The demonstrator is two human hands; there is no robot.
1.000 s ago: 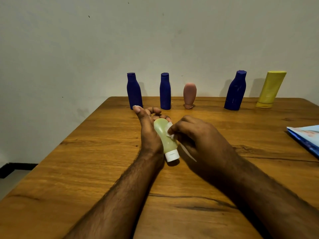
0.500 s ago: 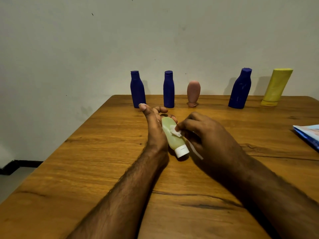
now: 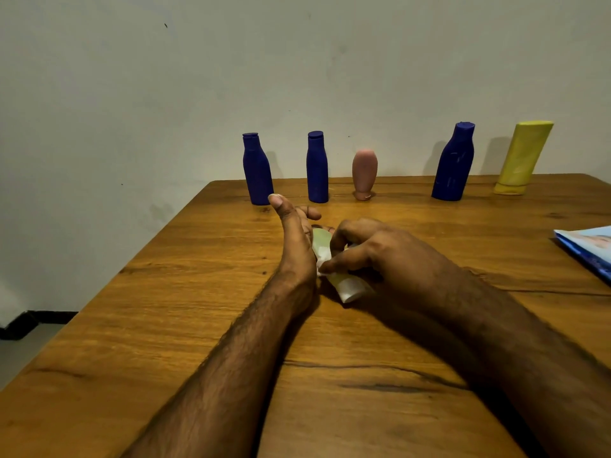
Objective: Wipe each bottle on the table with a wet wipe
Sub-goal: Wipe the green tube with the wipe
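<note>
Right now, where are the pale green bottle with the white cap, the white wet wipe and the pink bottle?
Pale green bottle with white cap (image 3: pixel 321 241), head view, upper body.
White wet wipe (image 3: pixel 323 259), head view, bunched middle.
Pink bottle (image 3: pixel 364 168), head view, body.

- Five bottles stand in a row along the table's (image 3: pixel 165 325) far edge, against the wall (image 3: pixel 297 77), from 11 to 1 o'clock.
- From the left: first bottle (image 3: pixel 257 170), second bottle (image 3: pixel 317 168), small bottle (image 3: pixel 364 173), fourth bottle (image 3: pixel 453 163), leaning bottle (image 3: pixel 522 158).
- At 12 o'clock, nearer than the row, a sixth bottle (image 3: pixel 322 241) lies between left hand (image 3: pixel 296 239) and right hand (image 3: pixel 380 252).
- A packet (image 3: pixel 588 249) lies at the table's 3 o'clock edge.
</note>
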